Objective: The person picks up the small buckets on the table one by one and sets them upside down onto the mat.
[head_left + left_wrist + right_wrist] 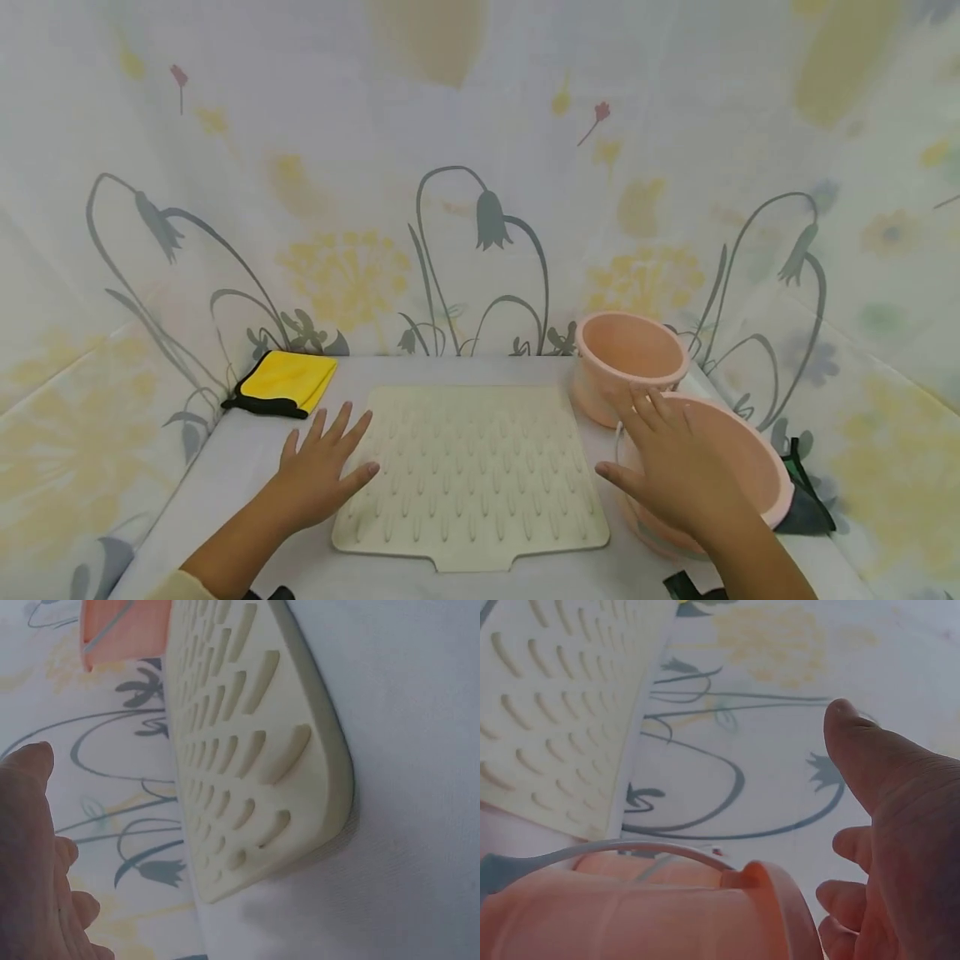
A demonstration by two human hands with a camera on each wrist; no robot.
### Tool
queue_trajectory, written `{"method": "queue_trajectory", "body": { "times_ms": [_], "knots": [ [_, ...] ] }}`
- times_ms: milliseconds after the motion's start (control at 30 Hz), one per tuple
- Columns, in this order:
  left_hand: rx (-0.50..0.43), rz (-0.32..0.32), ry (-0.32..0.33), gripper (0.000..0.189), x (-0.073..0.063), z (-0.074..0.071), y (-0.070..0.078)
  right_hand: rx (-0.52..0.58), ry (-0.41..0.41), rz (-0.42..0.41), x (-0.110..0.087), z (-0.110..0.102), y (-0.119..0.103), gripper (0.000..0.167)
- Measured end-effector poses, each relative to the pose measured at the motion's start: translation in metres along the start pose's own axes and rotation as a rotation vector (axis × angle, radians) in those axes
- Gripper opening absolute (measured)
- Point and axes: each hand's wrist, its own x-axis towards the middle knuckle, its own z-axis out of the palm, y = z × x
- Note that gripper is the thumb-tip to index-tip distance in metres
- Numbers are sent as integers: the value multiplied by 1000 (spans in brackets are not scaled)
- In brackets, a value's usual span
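A cream plastic washboard (468,467) with rows of raised ridges lies flat in the middle of the table. My left hand (322,475) is spread above its left edge, fingers extended, holding nothing; in the left wrist view the board's corner (315,772) shows beside that hand. On the right, my right hand (667,467), also spread and holding nothing, overlaps the nearer pink bucket (742,450) in the head view. Seen from the right wrist, the thumb and fingers stand apart beside a pink bucket (667,922) with a pale handle (652,845).
Another pink bucket (630,346) stands farther back, close behind the near one. A folded yellow cloth with black edging (288,379) lies at the back left. Dark grey and green fabric (806,500) sits right of the near bucket. A flower-patterned curtain (360,125) surrounds the table.
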Motion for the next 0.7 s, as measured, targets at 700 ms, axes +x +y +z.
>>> {"method": "queue_trajectory", "body": {
  "times_ms": [700],
  "knots": [
    [-406, -173, -102, 88, -11, 31, -10, -19, 325, 36, -57, 24, 43, 95]
  ]
}}
